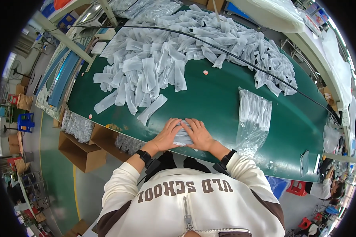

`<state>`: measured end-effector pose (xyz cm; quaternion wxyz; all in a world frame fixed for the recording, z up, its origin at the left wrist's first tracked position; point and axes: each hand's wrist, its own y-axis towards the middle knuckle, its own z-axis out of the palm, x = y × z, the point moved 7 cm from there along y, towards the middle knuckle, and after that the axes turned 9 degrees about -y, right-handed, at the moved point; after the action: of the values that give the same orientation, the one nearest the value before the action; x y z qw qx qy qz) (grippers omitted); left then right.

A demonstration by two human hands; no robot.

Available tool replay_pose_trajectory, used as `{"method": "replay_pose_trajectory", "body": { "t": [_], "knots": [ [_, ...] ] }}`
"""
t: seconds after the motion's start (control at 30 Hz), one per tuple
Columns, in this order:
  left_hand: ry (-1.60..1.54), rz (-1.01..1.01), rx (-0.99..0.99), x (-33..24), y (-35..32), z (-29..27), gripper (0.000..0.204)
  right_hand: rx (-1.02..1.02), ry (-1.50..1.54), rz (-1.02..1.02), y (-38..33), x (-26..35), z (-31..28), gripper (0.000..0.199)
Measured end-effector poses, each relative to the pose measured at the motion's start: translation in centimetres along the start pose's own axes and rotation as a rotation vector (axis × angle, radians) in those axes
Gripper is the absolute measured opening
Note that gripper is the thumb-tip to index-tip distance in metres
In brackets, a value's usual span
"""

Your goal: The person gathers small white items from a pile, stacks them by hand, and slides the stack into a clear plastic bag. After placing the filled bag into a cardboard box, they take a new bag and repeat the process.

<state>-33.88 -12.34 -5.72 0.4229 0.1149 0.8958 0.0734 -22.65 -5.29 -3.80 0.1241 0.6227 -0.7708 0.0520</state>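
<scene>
Both my hands press on a small stack of pale grey flat pouches (183, 136) at the near edge of the green table (213, 98). My left hand (168, 133) grips the stack's left side and my right hand (198, 134) its right side, fingers curled over the top. A big loose heap of the same pouches (178, 51) spreads across the far half of the table. To my right lies a clear plastic bag (254, 120) filled with stacked pouches. Each wrist carries a black band.
A black cable (241, 59) arcs across the heap. Open cardboard boxes (83, 152) and clear bags of pouches (78, 126) sit below the table's left end. Another person (324, 185) sits at far right near red stools (297, 187). A blue stool (25, 122) stands at left.
</scene>
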Motion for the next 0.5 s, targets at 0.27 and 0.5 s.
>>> {"method": "replay_pose_trajectory", "body": {
  "t": [0.27, 0.5],
  "knots": [
    [-0.026, 0.091, 0.119, 2.2, 0.1, 0.7, 0.086, -0.106, 0.046, 0.097, 0.3, -0.9, 1.4, 0.093],
    [-0.268, 0.01, 0.426, -2.7, 5.0, 2.9, 0.078, -0.003, 0.537, 0.467, -8.1, -1.8, 0.1, 0.088]
  ]
}}
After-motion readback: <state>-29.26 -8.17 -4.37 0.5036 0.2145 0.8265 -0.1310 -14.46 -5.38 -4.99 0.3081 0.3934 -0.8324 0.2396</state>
